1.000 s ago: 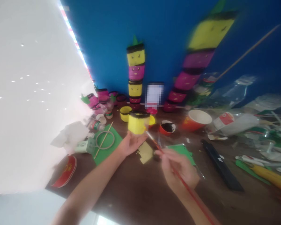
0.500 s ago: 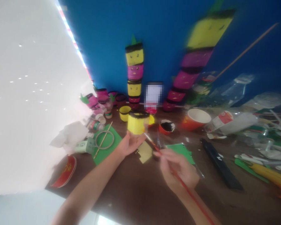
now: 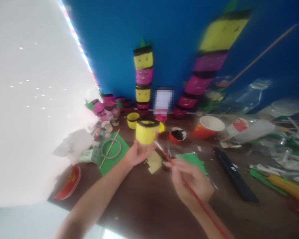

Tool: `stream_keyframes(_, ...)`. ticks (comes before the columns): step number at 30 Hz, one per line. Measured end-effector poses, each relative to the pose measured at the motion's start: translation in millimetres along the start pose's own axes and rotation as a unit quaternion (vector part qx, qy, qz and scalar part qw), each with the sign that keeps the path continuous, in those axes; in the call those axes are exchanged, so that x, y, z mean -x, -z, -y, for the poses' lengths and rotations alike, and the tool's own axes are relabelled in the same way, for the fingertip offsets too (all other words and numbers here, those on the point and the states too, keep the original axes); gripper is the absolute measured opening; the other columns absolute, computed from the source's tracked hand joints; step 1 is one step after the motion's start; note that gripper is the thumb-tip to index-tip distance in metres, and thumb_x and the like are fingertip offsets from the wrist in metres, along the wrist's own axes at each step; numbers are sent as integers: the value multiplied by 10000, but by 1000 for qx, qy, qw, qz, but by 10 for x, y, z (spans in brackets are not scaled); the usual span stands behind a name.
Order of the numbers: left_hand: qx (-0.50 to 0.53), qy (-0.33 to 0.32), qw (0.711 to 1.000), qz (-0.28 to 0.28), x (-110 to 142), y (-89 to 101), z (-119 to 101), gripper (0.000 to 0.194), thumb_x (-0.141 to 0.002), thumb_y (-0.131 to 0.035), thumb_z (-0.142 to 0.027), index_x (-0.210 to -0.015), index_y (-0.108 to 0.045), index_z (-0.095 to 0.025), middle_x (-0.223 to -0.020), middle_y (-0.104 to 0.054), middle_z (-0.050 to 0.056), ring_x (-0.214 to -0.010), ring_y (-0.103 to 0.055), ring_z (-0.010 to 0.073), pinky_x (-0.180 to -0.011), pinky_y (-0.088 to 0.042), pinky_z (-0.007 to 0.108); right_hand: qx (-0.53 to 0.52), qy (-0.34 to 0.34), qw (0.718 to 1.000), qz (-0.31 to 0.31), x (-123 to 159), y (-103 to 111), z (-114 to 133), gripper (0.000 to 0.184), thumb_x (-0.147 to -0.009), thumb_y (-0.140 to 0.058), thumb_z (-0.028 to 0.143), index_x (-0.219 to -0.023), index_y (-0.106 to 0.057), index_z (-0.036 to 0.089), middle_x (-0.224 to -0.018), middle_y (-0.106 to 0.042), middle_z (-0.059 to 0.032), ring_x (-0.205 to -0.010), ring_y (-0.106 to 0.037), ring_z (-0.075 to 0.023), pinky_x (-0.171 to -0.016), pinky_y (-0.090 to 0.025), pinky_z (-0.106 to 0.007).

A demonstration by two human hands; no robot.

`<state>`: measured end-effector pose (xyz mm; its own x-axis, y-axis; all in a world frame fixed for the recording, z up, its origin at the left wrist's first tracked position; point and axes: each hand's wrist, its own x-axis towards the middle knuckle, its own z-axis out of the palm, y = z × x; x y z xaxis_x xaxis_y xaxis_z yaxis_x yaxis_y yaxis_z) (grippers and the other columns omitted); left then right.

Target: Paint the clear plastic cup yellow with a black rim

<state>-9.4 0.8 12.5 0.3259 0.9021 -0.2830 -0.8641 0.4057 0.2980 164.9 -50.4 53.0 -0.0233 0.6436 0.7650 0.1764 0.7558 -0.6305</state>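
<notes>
My left hand (image 3: 139, 154) holds up a yellow cup (image 3: 146, 133) with a black-painted rim, gripping it low down; the fingers behind it are partly hidden. A thin red-handled paintbrush (image 3: 189, 186) is pinched in my right hand (image 3: 190, 179). Its bristle end points up and left, close to the cup's lower right side; blur hides whether they touch. Just right of the cup stands a small red container (image 3: 174, 136) with black paint inside. A torn tan paper piece (image 3: 153, 162) lies on the table below the hands.
Several painted cups form a tall stack (image 3: 143, 78) at the blue wall, with another stack (image 3: 198, 81) to its right. A red paper cup (image 3: 209, 127), a black case (image 3: 235, 176) and plastic bottles lie rightward. Green paper (image 3: 123, 146) with a ring (image 3: 120, 149) is left.
The cup has tipped slightly, so more of its black rim shows. The brush and my right hand have shifted a little to the right.
</notes>
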Motion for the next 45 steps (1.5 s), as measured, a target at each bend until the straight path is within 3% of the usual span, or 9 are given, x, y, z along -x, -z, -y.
stream_keyframes(4, 3, 5, 1000, 6, 4, -4, -2, 787, -810, -427, -563, -1346, -287, -5, -1141, -597, 216, -1114, -562, 219, -1008, -373, 283, -27, -7, 999, -15, 2, 2, 38, 208, -716, -560, 15, -830, -561, 188, -745, -671, -33, -721, -665, -172, -721, -552, -344)
stream_keyframes(10, -10, 5, 999, 38, -2, 18, 17, 883, -733, -557, -556, -1354, -271, 4, -1160, -588, 218, -1156, -528, 240, -1030, -343, 294, -8, -47, 998, -43, 41, -45, 42, 237, -723, -589, 31, -890, -580, 199, -854, -698, -49, -801, -672, -179, -718, -559, -331)
stream_keyframes(15, 2, -2, 1000, 3, 2, -5, 4, 788, -809, -434, -556, -1346, -287, 2, -1104, -615, 214, -1084, -580, 214, -995, -381, 277, -9, -20, 1000, -14, 30, -7, 44, 208, -703, -578, 17, -812, -572, 194, -737, -662, -15, -673, -657, -156, -692, -551, -323)
stream_keyframes(22, 4, -9, 1000, 10, 23, -53, 2, 739, -836, -385, -548, -1344, -296, -19, -1049, -639, 189, -1009, -619, 188, -954, -417, 261, 9, -14, 1000, -17, 16, -6, 31, 218, -709, -579, 24, -838, -568, 200, -786, -681, -28, -704, -666, -160, -718, -548, -330)
stream_keyframes(28, 12, 4, 1000, 4, 18, -36, 3, 832, -805, -443, -556, -1350, -241, 39, -1056, -631, 223, -1024, -611, 218, -953, -418, 280, -18, -29, 999, -30, 21, -19, 48, 187, -732, -578, 54, -849, -563, 199, -778, -683, -40, -726, -670, -180, -712, -553, -352)
stream_keyframes(31, 2, 0, 1000, 18, 15, -23, 3, 802, -802, -463, -544, -1338, -278, 23, -1035, -642, 207, -1017, -617, 213, -970, -406, 277, -4, -42, 999, -33, 22, -21, 49, 186, -741, -584, 64, -867, -572, 200, -808, -690, -42, -758, -672, -174, -728, -552, -335)
stream_keyframes(35, -4, 7, 1000, -7, 8, -2, 5, 771, -806, -450, -552, -1323, -304, 0, -1042, -639, 199, -1090, -580, 219, -1029, -352, 300, -19, -16, 999, -21, 29, 3, 47, 179, -734, -574, 45, -830, -562, 195, -756, -676, -26, -727, -668, -173, -741, -548, -362)
stream_keyframes(41, -25, 2, 998, 56, -6, 41, 20, 880, -667, -649, -536, -1302, -348, -5, -1174, -580, 215, -1212, -478, 251, -1058, -323, 306, -30, -52, 997, -48, 78, -31, 17, 254, -731, -577, 16, -909, -563, 195, -903, -690, -65, -826, -665, -177, -720, -562, -336)
stream_keyframes(45, -41, -5, 997, 70, -12, 64, 22, 846, -621, -705, -505, -1262, -413, -37, -1140, -609, 192, -1184, -506, 251, -1056, -330, 314, -24, -45, 998, -25, 60, -30, 16, 233, -726, -582, 19, -884, -572, 191, -835, -689, -49, -772, -670, -171, -714, -565, -332)
